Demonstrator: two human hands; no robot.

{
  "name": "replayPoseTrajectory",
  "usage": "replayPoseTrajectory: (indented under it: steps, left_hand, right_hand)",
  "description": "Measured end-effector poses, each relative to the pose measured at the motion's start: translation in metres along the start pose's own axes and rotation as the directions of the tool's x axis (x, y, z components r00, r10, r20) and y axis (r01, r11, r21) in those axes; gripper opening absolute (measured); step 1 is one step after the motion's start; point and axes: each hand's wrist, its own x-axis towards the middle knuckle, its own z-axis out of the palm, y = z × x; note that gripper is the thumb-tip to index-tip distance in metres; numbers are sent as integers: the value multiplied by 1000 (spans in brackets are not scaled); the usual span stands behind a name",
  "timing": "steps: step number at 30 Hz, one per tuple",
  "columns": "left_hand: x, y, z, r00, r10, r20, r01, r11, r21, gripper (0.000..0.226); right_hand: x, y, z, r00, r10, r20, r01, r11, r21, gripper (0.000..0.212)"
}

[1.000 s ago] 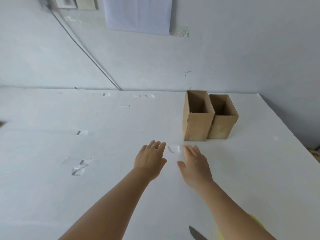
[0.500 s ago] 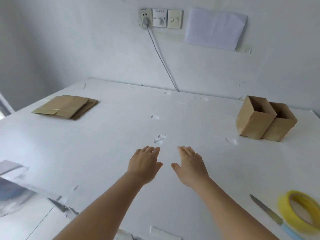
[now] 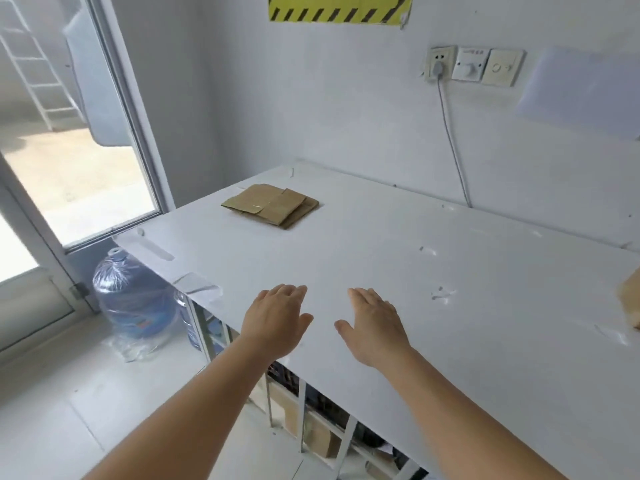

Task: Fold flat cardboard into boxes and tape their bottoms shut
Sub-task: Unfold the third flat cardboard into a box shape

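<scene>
A small stack of flat brown cardboard [image 3: 272, 205] lies on the white table [image 3: 381, 258] near its far left corner. My left hand [image 3: 275, 320] and my right hand [image 3: 375, 323] are stretched out side by side over the table's near left part, fingers straight, palms down, holding nothing. Both are well short of the stack. At the right edge of the view a sliver of a folded cardboard box [image 3: 631, 303] shows.
Bits of clear tape [image 3: 441, 294] stick to the tabletop. A large water bottle [image 3: 133, 299] stands on the floor left of the table, beside a glass door [image 3: 69, 150]. Shelves with boxes [image 3: 322, 434] sit under the table. A cable [image 3: 453, 143] hangs from a wall socket.
The view has swung left: the two folded boxes, tape roll and knife have left the frame, and the flat stack now lies ahead. Both hands stay open and empty.
</scene>
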Motion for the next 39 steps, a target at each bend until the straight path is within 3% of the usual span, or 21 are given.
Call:
replayPoseTrajectory:
  steps: [7, 22, 27, 31, 39]
  left_hand:
    - [28, -78, -10, 997, -74, -14, 75, 997, 35, 57]
    - [178, -212, -19, 987, -159, -5, 158, 984, 80, 54]
    - [227, -244, -5, 986, -157, 48, 154, 985, 74, 54]
    - [268, -273, 9, 988, -129, 82, 124, 990, 67, 55]
    - [352, -339, 34, 988, -59, 143, 59, 998, 6, 58]
  right_hand:
    - [72, -51, 27, 995, -77, 60, 77, 997, -2, 66]
    - [272, -113, 52, 989, -110, 94, 111, 994, -1, 61]
    - [312, -110, 60, 995, -44, 90, 46, 999, -19, 53]
    - [343, -109, 69, 994, 44, 99, -41, 999, -36, 59]
    - [408, -126, 91, 957, 278, 87, -280, 960, 11, 59]
